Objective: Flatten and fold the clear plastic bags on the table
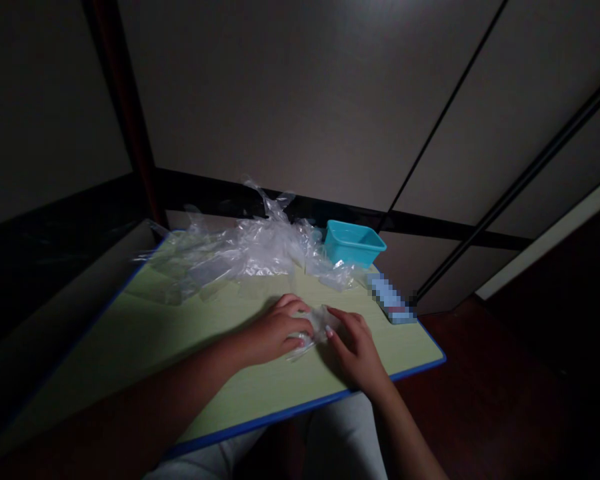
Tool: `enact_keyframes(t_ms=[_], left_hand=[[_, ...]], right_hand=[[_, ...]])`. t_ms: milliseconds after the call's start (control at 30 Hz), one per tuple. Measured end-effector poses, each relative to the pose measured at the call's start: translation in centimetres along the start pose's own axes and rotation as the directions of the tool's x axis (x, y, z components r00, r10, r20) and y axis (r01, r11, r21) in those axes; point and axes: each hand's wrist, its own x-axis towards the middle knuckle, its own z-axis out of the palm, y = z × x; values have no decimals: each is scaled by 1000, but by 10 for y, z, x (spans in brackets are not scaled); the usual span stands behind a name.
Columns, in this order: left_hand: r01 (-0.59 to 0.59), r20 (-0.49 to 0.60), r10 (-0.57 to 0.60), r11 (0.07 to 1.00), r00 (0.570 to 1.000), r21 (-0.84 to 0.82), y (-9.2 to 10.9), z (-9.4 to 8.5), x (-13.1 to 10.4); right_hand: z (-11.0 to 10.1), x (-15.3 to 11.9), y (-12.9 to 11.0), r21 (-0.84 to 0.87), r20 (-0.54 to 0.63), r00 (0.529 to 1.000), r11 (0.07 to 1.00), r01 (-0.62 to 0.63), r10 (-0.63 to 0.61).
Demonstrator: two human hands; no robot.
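A small crumpled piece of clear plastic (319, 324) lies on the table between my two hands. My left hand (280, 328) rests over its left side, fingers curled and pressed onto the plastic. At its right side, my right hand (354, 347) pinches the plastic between thumb and forefinger. Beyond my hands a large loose heap of clear plastic bags (265, 247) spreads across the back of the table.
A turquoise plastic basket (356, 245) stands at the back right, beside the heap. A pixelated blue-white item (393, 300) lies near the right edge of the pale green, blue-edged table (250, 393). Wall panels (300, 100) rise behind.
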Motion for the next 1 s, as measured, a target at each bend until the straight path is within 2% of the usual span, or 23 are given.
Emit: enact_keyframes(t_ms=[167, 333, 467, 633, 1000], left_hand=[[7, 1, -7, 1000, 1000, -7, 1, -1, 0], [20, 7, -20, 1000, 1000, 0, 2, -2, 1], [24, -2, -24, 1000, 1000, 8, 3, -1, 1], [51, -29, -50, 999, 998, 17, 4, -1, 1], [157, -88, -144, 974, 986, 162, 4, -4, 0]], right_hand=[[-1, -4, -4, -201, 254, 967, 979, 25, 27], [-3, -4, -12, -287, 377, 926, 951, 116, 1], [-5, -6, -17, -330, 417, 909, 929, 170, -17], [-5, -6, -18, -366, 437, 899, 916, 164, 14], [-4, -8, -21, -376, 411, 911, 917, 134, 35]])
